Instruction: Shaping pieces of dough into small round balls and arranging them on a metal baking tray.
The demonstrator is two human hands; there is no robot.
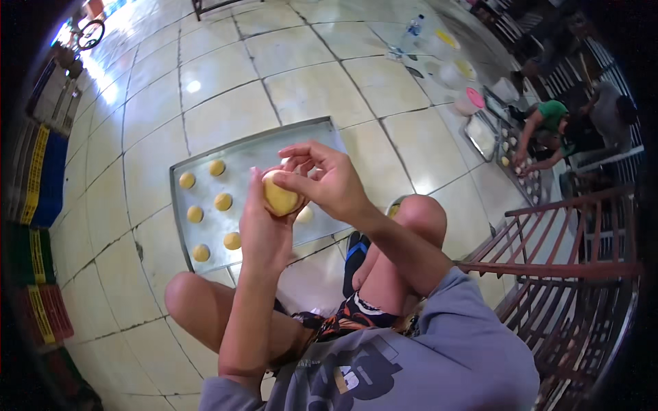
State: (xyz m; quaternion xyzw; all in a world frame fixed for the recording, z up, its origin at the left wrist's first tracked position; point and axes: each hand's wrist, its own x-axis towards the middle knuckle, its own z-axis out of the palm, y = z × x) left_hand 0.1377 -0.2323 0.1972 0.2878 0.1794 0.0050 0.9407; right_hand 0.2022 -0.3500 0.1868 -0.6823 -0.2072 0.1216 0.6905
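Above the metal baking tray, a yellow dough ball rests in my left hand, whose fingers wrap round its side and underneath. From the right, my right hand bends over the same ball. Its thumb lies against the top of the dough, and its fingers curl around the far side. Several smaller yellow dough balls sit on the tray, mostly toward its left part. A paler round piece shows beside my left wrist, partly hidden by my hands.
A wooden slatted rack stands close on my right. Beyond it, a person in green works over trays on the tiled floor. Tubs and a plastic bottle stand farther off. Stacked crates line the left.
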